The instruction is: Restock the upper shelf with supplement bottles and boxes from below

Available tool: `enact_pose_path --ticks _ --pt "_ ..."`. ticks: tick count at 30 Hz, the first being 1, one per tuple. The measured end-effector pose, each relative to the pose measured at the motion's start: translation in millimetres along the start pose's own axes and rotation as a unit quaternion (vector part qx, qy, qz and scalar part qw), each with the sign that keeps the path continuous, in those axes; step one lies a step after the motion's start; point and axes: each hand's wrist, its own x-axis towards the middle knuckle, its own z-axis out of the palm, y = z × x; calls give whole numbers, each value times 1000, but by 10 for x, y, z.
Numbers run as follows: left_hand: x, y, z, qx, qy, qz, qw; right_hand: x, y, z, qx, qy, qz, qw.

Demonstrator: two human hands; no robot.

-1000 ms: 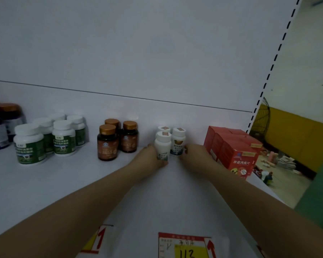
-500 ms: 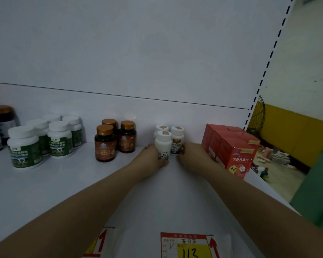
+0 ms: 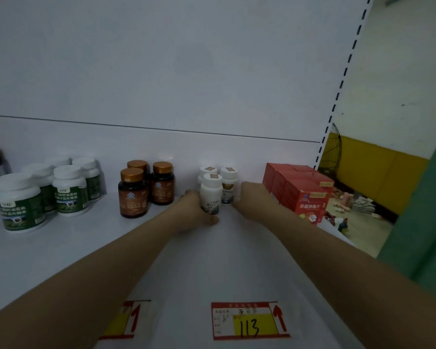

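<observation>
Little has moved since the earlier frame: both hands stay at the small white bottles, and the view has only drifted a bit so the bottles on the far left sit closer to the edge. Left hand [image 3: 195, 210] wraps the front white bottle [image 3: 210, 193], fingers curled around its left side and thumb under its base edge, gripping it upright on the upper shelf [image 3: 61, 253]. Right hand [image 3: 249, 201] sits just right of the rear white bottle [image 3: 228, 185], fingers bent toward it; whether they actually clamp it cannot be told, contact is hidden behind the bottle. A third white bottle [image 3: 204, 172] stands behind the gripped one, past the left fingertips. Left of the left fingers, near, stand the brown bottles [image 3: 132, 195] with gold caps; further left, well apart, the green-label bottles [image 3: 68, 191]. Right of the right hand, just beside the wrist, are the red boxes [image 3: 305, 195]. Nearer the person than both hands, on the shelf front, is a price tag [image 3: 249, 321] marked 113.
</observation>
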Motion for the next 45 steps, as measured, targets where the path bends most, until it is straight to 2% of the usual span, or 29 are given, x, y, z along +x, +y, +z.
enact_pose_path --ticks 4,6,9,11,14,18,23,28,32,42,45 --pt "-242 184 -205 2 4 -17 1000 -75 -21 -478 14 71 -27 997" --pt "-361 385 -262 -11 40 18 999 -113 51 -798 27 113 -38 993" --pt "-464 693 -250 20 90 112 989 -242 323 -1262 48 168 -33 984" --pt "-494 834 -141 58 87 156 982 -320 645 -1424 50 180 -13 982" --pt "-426 946 145 108 9 128 986 -414 1185 -1431 30 131 19 991" --pt "-315 1100 479 86 -106 66 989 -441 1806 -1091 75 -12 63 995" --pt "-146 1111 742 28 -120 60 991 -358 2058 -723 126 -128 39 983" --pt "-61 1094 848 -78 -125 89 985 -320 1918 -587 160 -116 -41 979" --pt "-24 1071 860 -123 -147 101 976 -285 1886 -551 165 -104 -51 979" --pt "85 1040 891 -118 -147 103 977 -232 1891 -499 152 -102 -49 982" --pt "118 1042 875 -81 -153 102 980 -239 1929 -480 142 -111 -35 983"
